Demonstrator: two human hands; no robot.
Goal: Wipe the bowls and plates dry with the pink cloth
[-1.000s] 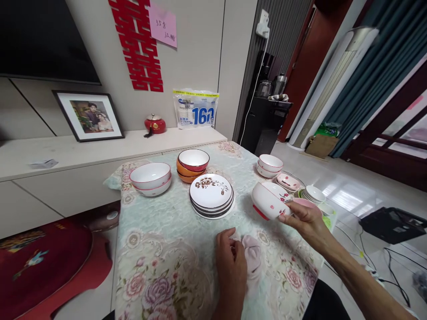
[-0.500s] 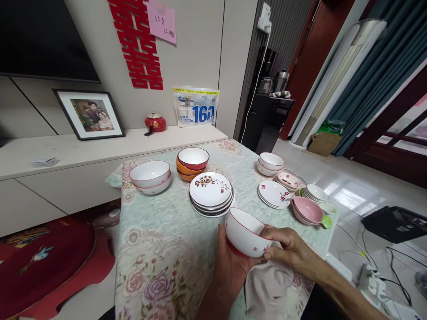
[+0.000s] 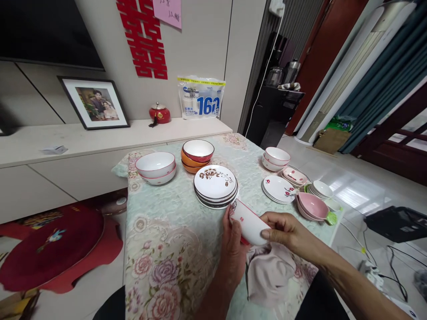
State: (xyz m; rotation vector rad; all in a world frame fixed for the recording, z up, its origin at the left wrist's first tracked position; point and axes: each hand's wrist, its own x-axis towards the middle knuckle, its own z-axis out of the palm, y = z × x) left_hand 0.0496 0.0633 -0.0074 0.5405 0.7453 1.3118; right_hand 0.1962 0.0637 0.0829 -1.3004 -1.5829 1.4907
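Note:
A white bowl (image 3: 251, 226) with a red rim and small red flowers is tilted between my hands, its outer side toward me and its inside hidden. My left hand (image 3: 234, 249) is closed on its left side, thumb on the outer wall. On the right edge, my right hand (image 3: 283, 230) pinches the rim with thumb and fingers. Below the bowl lies a crumpled pinkish-grey cloth (image 3: 271, 275). Just beyond stands a stack of white plates (image 3: 215, 182) with a brown flower pattern.
Stacked white bowls (image 3: 155, 165) and orange-and-red bowls (image 3: 197, 151) stand further back on the flowered tablecloth (image 3: 156, 249). On the right are small flowered plates (image 3: 278, 189), more white bowls (image 3: 277, 155) and pink dishes (image 3: 312, 206). A red stool (image 3: 60, 249) stands left of the table.
The bowl has been tipped from nearly upright so its outer side now faces me. My left hand has moved from under it to its left side. The view has shifted slightly.

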